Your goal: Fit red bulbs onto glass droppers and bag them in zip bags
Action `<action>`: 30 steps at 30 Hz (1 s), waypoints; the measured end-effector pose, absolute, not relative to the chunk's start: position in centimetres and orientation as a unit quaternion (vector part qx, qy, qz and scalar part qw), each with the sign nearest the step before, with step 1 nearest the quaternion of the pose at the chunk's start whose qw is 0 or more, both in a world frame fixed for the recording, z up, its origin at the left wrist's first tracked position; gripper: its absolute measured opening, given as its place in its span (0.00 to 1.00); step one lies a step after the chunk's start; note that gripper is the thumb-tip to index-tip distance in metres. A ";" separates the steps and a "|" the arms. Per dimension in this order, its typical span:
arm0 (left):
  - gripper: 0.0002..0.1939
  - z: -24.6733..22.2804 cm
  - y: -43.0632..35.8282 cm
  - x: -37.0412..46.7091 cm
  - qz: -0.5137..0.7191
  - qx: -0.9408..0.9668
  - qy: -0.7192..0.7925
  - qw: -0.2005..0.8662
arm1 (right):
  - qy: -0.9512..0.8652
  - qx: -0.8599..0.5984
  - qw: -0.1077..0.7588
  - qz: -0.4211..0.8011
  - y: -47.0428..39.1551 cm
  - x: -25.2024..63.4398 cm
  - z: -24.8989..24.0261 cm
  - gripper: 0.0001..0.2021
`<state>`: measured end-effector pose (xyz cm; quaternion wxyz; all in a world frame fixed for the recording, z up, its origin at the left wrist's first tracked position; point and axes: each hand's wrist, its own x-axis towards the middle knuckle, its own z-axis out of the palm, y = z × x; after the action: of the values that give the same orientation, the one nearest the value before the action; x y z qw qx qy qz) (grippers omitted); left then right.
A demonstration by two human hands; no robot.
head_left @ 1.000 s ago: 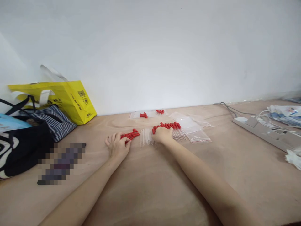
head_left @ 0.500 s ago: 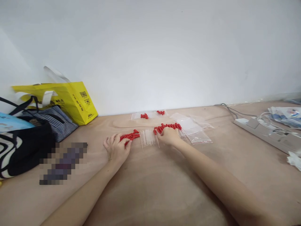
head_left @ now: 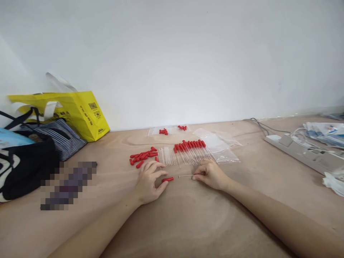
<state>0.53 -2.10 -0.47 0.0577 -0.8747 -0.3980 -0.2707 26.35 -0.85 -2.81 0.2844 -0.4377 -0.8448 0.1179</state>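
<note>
My left hand [head_left: 151, 180] has a red rubber bulb [head_left: 168, 179] between thumb and fingertips, its narrow end pointing right. My right hand [head_left: 209, 174] pinches a thin clear tube [head_left: 185, 176] that points left towards the bulb; a short gap separates the two. Behind my left hand lies a pile of loose red bulbs [head_left: 142, 156]. A bundle of clear tubes [head_left: 167, 156] lies to the right of that pile. Further right is a row of droppers [head_left: 190, 145], tubes with red bulbs on their far ends.
Flat clear zip bags [head_left: 227, 156] lie behind the droppers; another bag [head_left: 154, 132] with red bulbs lies near the wall. At left are a yellow bag [head_left: 80, 111], a striped pouch [head_left: 67, 138] and a blurred-out dark item [head_left: 70, 186]. A power strip [head_left: 292, 152] with cables is at right.
My left hand has moved from the bulb pile to the right and nearer, with a bulb. The right hand has come back from the dropper row with a tube.
</note>
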 end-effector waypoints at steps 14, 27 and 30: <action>0.06 -0.9 -1.9 1.6 -0.276 -0.884 -0.373 0.053 | -0.827 -0.448 0.312 0.133 -0.7 24.8 -2.8 0.08; 0.06 -1.3 -1.8 2.0 -0.292 -0.869 -0.396 0.046 | -0.814 -0.474 0.318 0.107 -1.9 23.6 -2.9 0.05; 0.08 -1.2 -2.0 2.2 -0.289 -0.873 -0.391 0.047 | -0.814 -0.470 0.323 0.114 -2.2 23.0 -2.8 0.05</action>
<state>2.19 -1.97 -1.20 0.0472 -0.8725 -0.3914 -0.2885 23.03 -2.15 -2.83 0.3226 -0.4700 -0.8136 0.1140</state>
